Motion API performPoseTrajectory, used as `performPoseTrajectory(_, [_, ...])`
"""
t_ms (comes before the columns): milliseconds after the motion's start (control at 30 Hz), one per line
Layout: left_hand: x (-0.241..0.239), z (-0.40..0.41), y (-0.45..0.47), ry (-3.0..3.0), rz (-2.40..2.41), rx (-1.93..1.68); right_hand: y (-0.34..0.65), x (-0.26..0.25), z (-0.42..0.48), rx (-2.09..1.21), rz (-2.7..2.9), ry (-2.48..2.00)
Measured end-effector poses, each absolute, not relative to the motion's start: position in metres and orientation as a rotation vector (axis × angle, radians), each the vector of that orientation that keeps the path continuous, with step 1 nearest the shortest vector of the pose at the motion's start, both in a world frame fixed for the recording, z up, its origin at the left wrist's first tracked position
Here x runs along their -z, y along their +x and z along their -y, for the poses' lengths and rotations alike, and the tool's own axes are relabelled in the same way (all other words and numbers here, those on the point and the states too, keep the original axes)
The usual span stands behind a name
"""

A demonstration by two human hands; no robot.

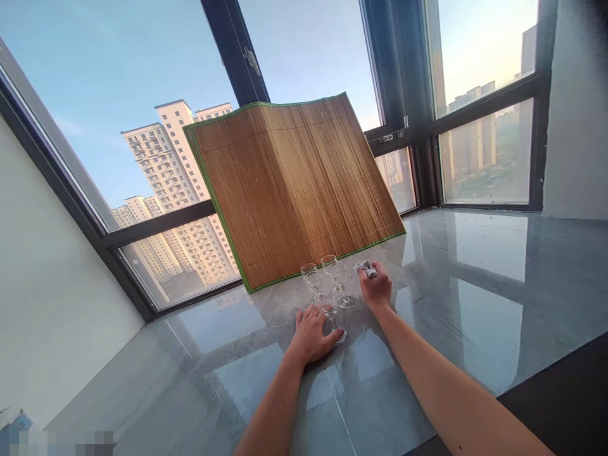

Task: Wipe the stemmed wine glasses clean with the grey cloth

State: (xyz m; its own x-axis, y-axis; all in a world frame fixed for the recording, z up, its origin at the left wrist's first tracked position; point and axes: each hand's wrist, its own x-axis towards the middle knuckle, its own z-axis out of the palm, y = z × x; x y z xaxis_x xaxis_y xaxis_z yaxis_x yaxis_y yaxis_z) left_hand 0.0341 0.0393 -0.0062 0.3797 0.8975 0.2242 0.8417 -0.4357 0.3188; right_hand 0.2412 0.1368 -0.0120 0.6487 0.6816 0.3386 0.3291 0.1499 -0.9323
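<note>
Several clear stemmed glasses (339,278) stand bunched together on the glossy grey tiled ledge. My left hand (311,335) rests low at the nearest stemmed glass (327,307), thumb at its foot and fingers round the other side of the stem. To the right of the group, my right hand (377,288) is closed round a small crumpled whitish cloth (367,268), apart from the glasses. Its fingers partly hide the cloth. Just behind the glasses, a brown bamboo mat (294,190) with green edging leans upright against the window.
Dark-framed windows (413,95) surround the tiled ledge (228,373), with a handle (251,61) on one frame. White wall (61,272) borders the left side. The ledge's front edge drops to a dark area (565,399) at lower right.
</note>
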Motion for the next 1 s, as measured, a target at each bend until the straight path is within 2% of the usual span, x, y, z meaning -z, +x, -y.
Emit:
performPoseTrajectory(733, [-0.002, -0.048, 0.037, 2.459, -1.531, -0.445, 0.239, 0.013, -0.136, -0.333, 0.987, -1.493])
performPoseTrajectory(1000, [-0.008, -0.058, 0.041, 2.525, -1.576, -0.208, 0.237, 0.010, -0.134, -0.360, 1.026, -1.494])
